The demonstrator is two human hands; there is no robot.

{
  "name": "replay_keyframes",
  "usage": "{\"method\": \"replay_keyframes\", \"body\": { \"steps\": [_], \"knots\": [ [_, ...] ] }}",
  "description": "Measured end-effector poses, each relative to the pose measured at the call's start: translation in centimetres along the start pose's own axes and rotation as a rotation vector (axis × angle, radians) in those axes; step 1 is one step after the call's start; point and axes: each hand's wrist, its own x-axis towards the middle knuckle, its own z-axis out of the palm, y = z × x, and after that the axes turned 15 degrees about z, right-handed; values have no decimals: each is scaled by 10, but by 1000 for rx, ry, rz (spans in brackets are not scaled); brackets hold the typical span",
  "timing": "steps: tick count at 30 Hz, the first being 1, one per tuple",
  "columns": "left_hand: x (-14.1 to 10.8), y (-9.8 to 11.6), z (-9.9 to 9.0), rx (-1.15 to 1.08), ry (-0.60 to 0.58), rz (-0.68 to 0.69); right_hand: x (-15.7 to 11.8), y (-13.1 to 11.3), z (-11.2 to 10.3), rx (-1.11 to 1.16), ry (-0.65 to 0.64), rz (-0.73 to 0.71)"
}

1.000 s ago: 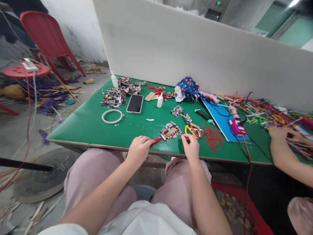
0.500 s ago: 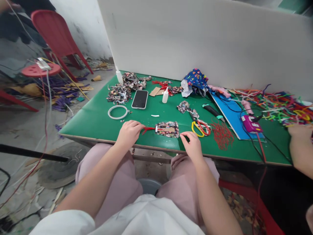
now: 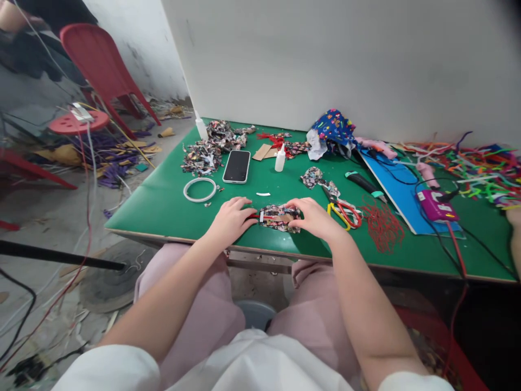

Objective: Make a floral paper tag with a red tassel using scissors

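A small patterned fabric piece (image 3: pixel 272 224) lies flat near the table's front edge, with a tan cardboard strip (image 3: pixel 285 218) and red cords on top. A short white band (image 3: pixel 261 216) crosses its left end. My left hand (image 3: pixel 233 221) rests at that end, fingers bent over the red cords (image 3: pixel 254 216) and hiding most of them. From the right, my right hand (image 3: pixel 313 218) grips the fabric's other end, thumb on the near side and forefinger on the far side. Beside it lie scissors (image 3: pixel 345 216) with yellow and red handles.
On the green table (image 3: pixel 158 202) are a tape ring (image 3: pixel 199 181), a phone (image 3: pixel 236 166), a glue bottle (image 3: pixel 280 160), fabric scraps (image 3: pixel 203 157), a cutter knife (image 3: pixel 364 184), red cord pieces (image 3: pixel 382 225) and a purple box (image 3: pixel 437 206) with cables. Another person's arm (image 3: pixel 513 233) shows at right.
My right hand has moved from beside the fabric onto its right end, whose edges now look drawn in. My left hand has shifted right, closer to the white band. The view has turned slightly.
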Motion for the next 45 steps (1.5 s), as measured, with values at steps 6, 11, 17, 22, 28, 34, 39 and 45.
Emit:
{"method": "replay_keyframes", "body": {
  "steps": [6, 11, 17, 22, 28, 34, 39, 45],
  "knots": [
    [1, -1, 6, -42, 11, -23, 7, 4, 14, -99, -20, 14],
    [1, 3, 7, -79, 23, -26, 6, 8, 17, -156, 4, 32],
    [-1, 6, 5, -121, 46, -37, 5, 3, 14, -173, 21, 39],
    [-1, 7, 5, -169, 69, -53, 0, 0, 12, -61, 47, 93],
    [-2, 6, 4, -281, 99, -77, -1, 4, 5, 175, 43, 114],
    [8, 10, -4, -548, 148, -157, -3, -15, -4, 417, 58, 162],
    [14, 9, -19, -747, 81, -329, 1, -33, -7, 548, 117, 169],
    [-2, -13, -38, -712, 10, -370, 13, -46, 15, 584, 110, 117]
  ]
}}
